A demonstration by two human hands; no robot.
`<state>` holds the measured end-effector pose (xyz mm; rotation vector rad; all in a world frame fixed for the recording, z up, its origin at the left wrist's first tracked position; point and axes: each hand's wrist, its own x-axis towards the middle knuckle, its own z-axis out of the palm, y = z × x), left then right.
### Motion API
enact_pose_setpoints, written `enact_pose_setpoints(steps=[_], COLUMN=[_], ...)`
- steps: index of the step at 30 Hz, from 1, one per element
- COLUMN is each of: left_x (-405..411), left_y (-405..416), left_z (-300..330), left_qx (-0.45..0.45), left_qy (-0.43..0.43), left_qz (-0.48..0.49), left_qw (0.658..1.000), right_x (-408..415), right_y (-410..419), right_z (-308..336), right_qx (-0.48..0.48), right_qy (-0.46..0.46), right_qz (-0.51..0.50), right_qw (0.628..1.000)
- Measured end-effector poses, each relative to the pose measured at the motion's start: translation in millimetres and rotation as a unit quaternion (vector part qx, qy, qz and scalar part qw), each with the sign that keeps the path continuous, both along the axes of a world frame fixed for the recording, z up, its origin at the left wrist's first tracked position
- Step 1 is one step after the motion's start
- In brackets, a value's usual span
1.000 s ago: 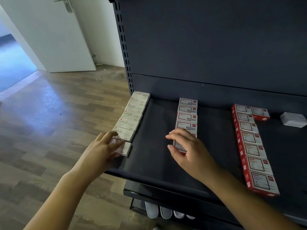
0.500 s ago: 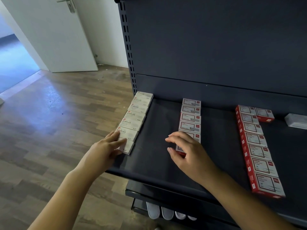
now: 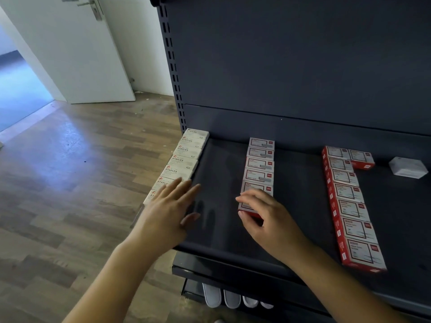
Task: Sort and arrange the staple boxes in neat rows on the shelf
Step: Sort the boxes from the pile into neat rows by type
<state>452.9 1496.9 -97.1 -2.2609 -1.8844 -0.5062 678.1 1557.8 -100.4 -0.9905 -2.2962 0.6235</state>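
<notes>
right, left hand (image 3: 170, 206) flat and released by the white row (image 3: 184, 159), right hand (image 3: 263, 215) grasping the front red box (image 3: 247, 207); a skewed push toward 12 o'clock could buckle that row.

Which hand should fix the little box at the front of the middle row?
The right hand. Its fingers already curl around the front box of the middle row. The left hand lies flat with straight fingers by the white staple row, farther away.

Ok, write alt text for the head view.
Two hands tidy staple boxes on a dark shelf: the left hand lies flat by the white row, and the right hand grips the front box of the middle row.
</notes>
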Motion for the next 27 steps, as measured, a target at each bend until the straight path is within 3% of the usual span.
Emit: enact_pose_setpoints(steps=[12, 27], left_x=[149, 339], left_y=[26, 63], left_z=[7, 25], left_qx=[-0.013, -0.042], left_qy=[-0.02, -0.011], left_qz=[-0.096, -0.157], left_qw=[0.995, 0.987], right_x=[105, 314], right_y=[0, 15], right_z=[-5, -4], right_qx=[0.074, 0.057], right_qy=[-0.028, 0.0], right_qz=[-0.099, -0.224], right_qw=[0.992, 0.973])
